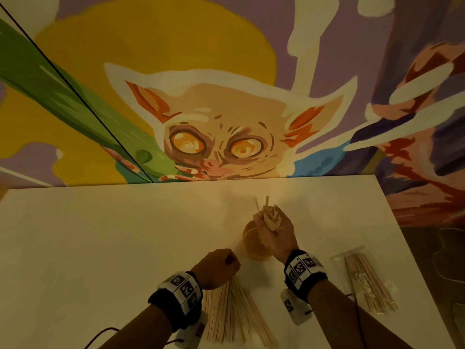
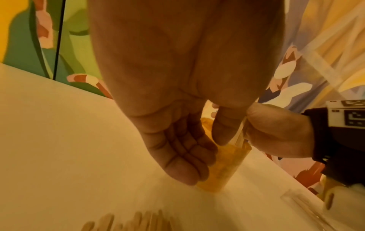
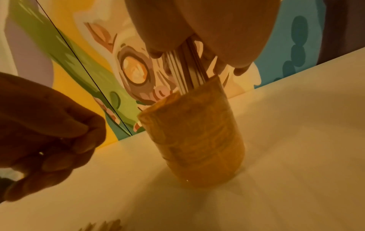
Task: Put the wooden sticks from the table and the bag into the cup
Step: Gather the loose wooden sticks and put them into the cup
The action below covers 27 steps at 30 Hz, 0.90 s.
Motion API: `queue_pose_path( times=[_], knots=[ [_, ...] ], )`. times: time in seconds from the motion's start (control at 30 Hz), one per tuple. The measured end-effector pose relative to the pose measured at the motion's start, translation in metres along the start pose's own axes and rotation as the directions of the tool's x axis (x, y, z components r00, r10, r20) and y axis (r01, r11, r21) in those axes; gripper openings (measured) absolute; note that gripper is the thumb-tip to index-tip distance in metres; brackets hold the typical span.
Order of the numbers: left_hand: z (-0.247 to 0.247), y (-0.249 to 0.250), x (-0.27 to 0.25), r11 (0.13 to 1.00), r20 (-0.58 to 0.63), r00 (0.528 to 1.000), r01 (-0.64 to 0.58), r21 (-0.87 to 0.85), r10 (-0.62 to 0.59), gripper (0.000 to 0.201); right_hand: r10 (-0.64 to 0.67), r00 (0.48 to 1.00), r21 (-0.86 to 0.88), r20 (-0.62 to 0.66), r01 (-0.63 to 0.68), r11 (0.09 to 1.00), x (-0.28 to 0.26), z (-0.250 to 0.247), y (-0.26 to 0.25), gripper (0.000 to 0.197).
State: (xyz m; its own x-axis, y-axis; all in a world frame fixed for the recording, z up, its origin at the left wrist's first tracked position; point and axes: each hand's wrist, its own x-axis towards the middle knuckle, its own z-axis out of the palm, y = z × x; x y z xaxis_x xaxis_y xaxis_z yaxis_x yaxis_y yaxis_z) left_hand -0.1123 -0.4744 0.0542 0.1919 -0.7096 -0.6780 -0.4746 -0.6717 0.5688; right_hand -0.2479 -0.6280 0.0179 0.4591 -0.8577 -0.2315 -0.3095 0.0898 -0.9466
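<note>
Loose wooden sticks lie fanned at the near edge of the table. The left hand, fingers loosely curled and empty, hovers over them. The bag lies to the right. Beyond, the right hand grips a stick bundle, its lower ends inside the orange cup.

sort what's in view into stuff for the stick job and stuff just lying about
For the job:
cup
bundle in the right hand, lower ends in the cup
loose sticks
bag of sticks

Just there:
table
mural
wristbands
</note>
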Motion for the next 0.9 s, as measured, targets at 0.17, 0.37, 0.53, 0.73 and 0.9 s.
queue_pose_path(
  times=[0.17, 0.37, 0.53, 0.73, 0.9],
  knots=[
    [0.010, -0.013, -0.005, 0.996, 0.051, 0.998, 0.016, 0.087, -0.021, 0.029, -0.088, 0.992, -0.197, 0.091, 0.104, 0.975, 0.002, -0.005, 0.008, 0.049],
    [0.005, -0.018, -0.018, 0.998, -0.003, 1.000, -0.006, 0.062, 0.006, 0.025, -0.009, 0.994, -0.357, 0.107, 0.047, 0.933, -0.005, -0.015, -0.009, 0.112],
    [-0.003, -0.037, -0.041, 0.998, -0.124, 0.991, -0.054, -0.044, 0.048, 0.020, -0.031, 1.000, -0.286, -0.005, 0.028, 0.958, -0.045, -0.029, -0.029, 0.115],
    [0.006, -0.080, -0.061, 0.982, -0.217, 0.973, 0.034, -0.184, -0.074, 0.019, 0.085, 0.996, -0.213, -0.025, -0.089, 0.973, -0.108, -0.026, -0.015, 0.055],
    [0.034, -0.111, -0.065, 0.966, -0.219, 0.951, 0.178, -0.186, -0.218, 0.037, 0.440, 0.877, -0.533, 0.195, -0.282, 0.798, -0.139, -0.011, 0.029, 0.048]
  ],
)
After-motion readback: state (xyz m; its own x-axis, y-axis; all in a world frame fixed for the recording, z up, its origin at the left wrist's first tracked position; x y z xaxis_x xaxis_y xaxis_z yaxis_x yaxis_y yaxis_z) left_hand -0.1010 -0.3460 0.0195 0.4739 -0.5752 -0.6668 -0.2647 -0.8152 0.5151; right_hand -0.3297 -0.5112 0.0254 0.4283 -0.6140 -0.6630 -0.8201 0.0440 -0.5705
